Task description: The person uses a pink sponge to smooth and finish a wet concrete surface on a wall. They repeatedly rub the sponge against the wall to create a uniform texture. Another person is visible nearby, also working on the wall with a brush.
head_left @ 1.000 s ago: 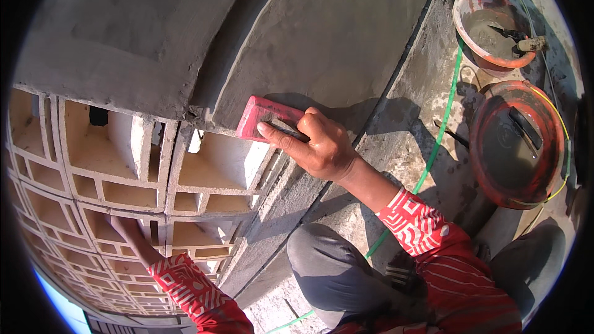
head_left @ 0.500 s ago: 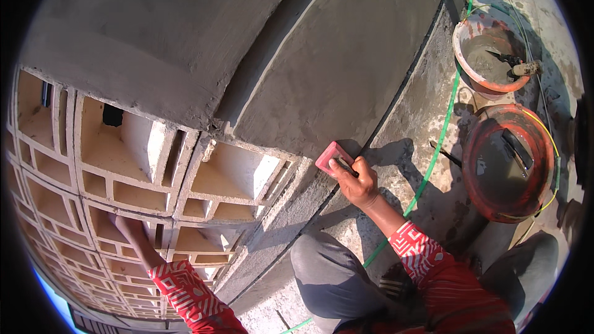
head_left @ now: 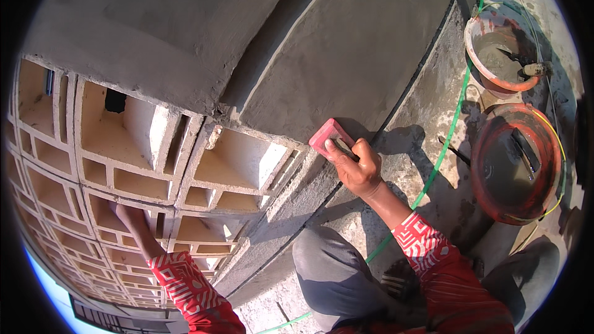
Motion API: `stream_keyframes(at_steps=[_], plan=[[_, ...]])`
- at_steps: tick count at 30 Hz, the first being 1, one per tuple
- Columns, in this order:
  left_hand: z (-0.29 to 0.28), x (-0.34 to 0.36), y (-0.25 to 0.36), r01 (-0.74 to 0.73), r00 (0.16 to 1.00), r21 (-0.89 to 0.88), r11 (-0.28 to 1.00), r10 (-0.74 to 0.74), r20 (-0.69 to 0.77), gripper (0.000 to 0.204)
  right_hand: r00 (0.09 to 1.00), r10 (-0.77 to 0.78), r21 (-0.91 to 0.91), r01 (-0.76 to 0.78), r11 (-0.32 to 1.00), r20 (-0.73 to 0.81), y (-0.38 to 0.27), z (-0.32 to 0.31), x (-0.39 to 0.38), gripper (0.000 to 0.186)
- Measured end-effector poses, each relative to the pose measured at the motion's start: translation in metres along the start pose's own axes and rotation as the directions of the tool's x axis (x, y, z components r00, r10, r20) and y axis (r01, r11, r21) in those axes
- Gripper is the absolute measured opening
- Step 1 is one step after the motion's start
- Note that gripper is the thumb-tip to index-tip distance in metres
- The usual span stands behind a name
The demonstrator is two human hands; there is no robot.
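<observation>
Plastering float point(head_left: 323, 134), pink with a dark grip, sits at the lower right corner of the grey plaster panel point(head_left: 346, 62), beside the dark joint. The right hand point(head_left: 359, 166) is closed around its grip, thumb along the near side. A second ago the float was at the panel's lower left corner; it has since crossed along the bottom edge, so the work seems to have shifted to the joint side. Over the last half second it has hardly moved. The left hand point(head_left: 130, 215) remains inside an opening of the breeze-block wall point(head_left: 190, 154); its fingers are hidden, so I cannot tell whether they grip anything. A trowel point(head_left: 536, 70) lies across the right edge of the mortar bucket point(head_left: 508, 85).
</observation>
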State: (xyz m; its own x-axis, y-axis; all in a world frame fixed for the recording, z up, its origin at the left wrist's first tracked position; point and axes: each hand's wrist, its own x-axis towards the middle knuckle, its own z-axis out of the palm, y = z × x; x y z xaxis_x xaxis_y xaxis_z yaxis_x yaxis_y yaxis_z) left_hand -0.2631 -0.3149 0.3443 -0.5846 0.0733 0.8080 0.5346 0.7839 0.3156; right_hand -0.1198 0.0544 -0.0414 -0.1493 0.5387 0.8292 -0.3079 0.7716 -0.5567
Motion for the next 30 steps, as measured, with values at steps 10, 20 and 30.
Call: stream_keyframes(at_steps=[10, 20, 30], plan=[[-0.003, 0.015, -0.016, -0.189, 0.982, -0.007, 0.982, 0.189, -0.012, 0.04, 0.999, 0.013, 0.011, -0.013, 1.0, 0.038, 0.023, 0.004, -0.046, 0.05], [0.001, 0.01, -0.015, -0.115, 0.993, 0.01, 0.993, 0.115, -0.01, 0.043, 0.997, -0.074, 0.041, 0.074, 0.996, -0.016, 0.037, 0.004, -0.029, 0.051], [-0.001, 0.004, -0.007, -0.143, 0.989, 0.024, 0.989, 0.142, 0.034, 0.039, 0.983, -0.183, 0.036, 0.182, 0.983, 0.028, 0.033, -0.005, 0.025, 0.054]])
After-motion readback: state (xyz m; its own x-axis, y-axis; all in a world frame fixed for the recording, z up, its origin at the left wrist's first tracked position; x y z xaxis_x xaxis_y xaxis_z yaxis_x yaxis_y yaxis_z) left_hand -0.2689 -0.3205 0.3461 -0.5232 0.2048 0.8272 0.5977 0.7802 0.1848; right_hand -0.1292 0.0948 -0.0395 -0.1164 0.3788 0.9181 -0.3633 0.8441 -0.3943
